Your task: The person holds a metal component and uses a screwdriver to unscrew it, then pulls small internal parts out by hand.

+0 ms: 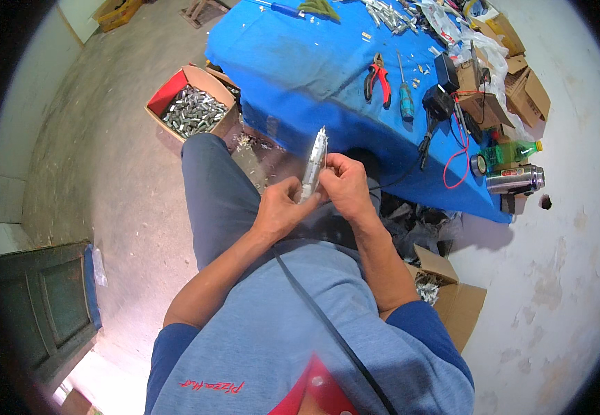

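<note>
Over my lap I hold a slim, whitish-silver stick-shaped piece with a ragged far tip; its exact kind I cannot make out. My left hand is closed round its near end, the thumb and fingers pinching it. Against the right side of the piece, my right hand has its fingers bent and pressed together on it. What lies under those fingertips is hidden. The piece tilts away from me, in front of the near edge of the blue-covered table.
Pliers and a screwdriver lie on the table, with black adapters and cables beside them. A green bottle and steel flask are at the right. A carton of small metal cylinders stands left; another carton sits right.
</note>
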The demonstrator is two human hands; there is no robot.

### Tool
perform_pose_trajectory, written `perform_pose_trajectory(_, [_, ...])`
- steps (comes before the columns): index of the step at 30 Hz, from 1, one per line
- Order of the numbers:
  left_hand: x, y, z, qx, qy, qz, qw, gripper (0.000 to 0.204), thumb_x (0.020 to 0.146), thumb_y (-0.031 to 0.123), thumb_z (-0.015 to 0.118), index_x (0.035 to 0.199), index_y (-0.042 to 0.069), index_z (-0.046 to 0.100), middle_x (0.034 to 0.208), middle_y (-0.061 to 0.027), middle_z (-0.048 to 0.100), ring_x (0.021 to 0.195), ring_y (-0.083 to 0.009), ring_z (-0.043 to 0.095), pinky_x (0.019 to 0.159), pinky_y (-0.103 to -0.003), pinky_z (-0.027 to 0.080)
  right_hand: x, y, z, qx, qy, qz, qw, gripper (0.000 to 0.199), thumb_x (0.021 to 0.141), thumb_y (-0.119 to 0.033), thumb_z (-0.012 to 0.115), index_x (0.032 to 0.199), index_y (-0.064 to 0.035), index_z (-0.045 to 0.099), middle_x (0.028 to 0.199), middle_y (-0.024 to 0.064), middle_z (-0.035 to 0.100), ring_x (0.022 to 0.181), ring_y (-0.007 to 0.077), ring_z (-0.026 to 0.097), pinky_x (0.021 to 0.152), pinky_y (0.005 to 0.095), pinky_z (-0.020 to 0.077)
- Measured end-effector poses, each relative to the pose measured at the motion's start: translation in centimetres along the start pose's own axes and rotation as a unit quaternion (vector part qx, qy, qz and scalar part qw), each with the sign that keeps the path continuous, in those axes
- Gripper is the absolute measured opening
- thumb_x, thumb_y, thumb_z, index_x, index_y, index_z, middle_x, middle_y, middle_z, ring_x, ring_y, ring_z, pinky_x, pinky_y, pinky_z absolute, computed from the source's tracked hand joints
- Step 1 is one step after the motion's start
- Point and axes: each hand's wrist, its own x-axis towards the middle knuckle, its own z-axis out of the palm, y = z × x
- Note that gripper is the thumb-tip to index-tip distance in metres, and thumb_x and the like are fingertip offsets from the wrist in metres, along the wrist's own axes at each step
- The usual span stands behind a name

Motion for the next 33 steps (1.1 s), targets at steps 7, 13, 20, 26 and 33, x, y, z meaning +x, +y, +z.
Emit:
perform_pose_trajectory(7, [0.0,-0.2,0.1,-0.092,-0.072,-0.017,0.993,0.037,0.081,0.025,0.081,0.069,0.008,0.050,0.065,0.0056,0.046,0.062,-0.0047,0.042,0.051,-0.023,0.033,0.2,0.5,-0.3,-0.088,0.044,-0.035,0.995,0.015,0.082,-0.007,0.058,0.089,0.0046,0.064,0.066,0.0053,0.063,0.059,0.0080,0.057,0.053,0.0287,0.0460])
perform_pose_trajectory(13, [0.0,-0.4,-0.3,-0.104,-0.116,-0.043,0.987,0.032,0.084,0.029,0.078,0.084,0.002,0.061,0.073,0.0029,0.054,0.066,-0.0056,0.047,0.056,-0.023,0.038,-0.8,-0.3,0.3,-0.169,0.079,-0.056,0.981,0.013,0.080,-0.009,0.061,0.087,0.0024,0.063,0.066,0.0129,0.064,0.057,0.0157,0.061,0.055,0.0331,0.0481])
perform_pose_trajectory(20, [0.1,-0.6,-1.1,-0.106,-0.185,-0.025,0.977,0.046,0.089,0.041,0.069,0.101,-0.003,0.063,0.084,-0.0019,0.060,0.075,-0.0077,0.052,0.062,-0.025,0.042,-2.1,-0.7,0.7,-0.192,0.095,-0.091,0.973,0.012,0.076,-0.009,0.065,0.082,0.0003,0.059,0.064,0.0148,0.060,0.056,0.0220,0.062,0.056,0.0364,0.0482])
perform_pose_trajectory(26, [-0.1,-0.6,-1.0,-0.091,-0.174,-0.013,0.980,0.044,0.089,0.039,0.067,0.095,-0.005,0.065,0.085,-0.0046,0.063,0.079,-0.0101,0.055,0.068,-0.028,0.046,-3.0,-1.6,-0.2,-0.208,0.025,-0.090,0.974,0.013,0.075,-0.011,0.067,0.078,-0.0006,0.061,0.066,0.0141,0.062,0.058,0.0205,0.062,0.056,0.0348,0.0480])
perform_pose_trajectory(33, [-0.8,-0.2,-1.3,-0.109,-0.230,-0.009,0.967,0.056,0.090,0.050,0.067,0.101,-0.004,0.063,0.091,-0.0049,0.063,0.084,-0.0108,0.056,0.073,-0.027,0.046,-3.7,-3.3,-0.9,-0.207,-0.034,-0.074,0.975,0.014,0.079,-0.012,0.066,0.079,0.0020,0.063,0.067,0.0051,0.060,0.064,0.0089,0.055,0.059,0.0271,0.0457])
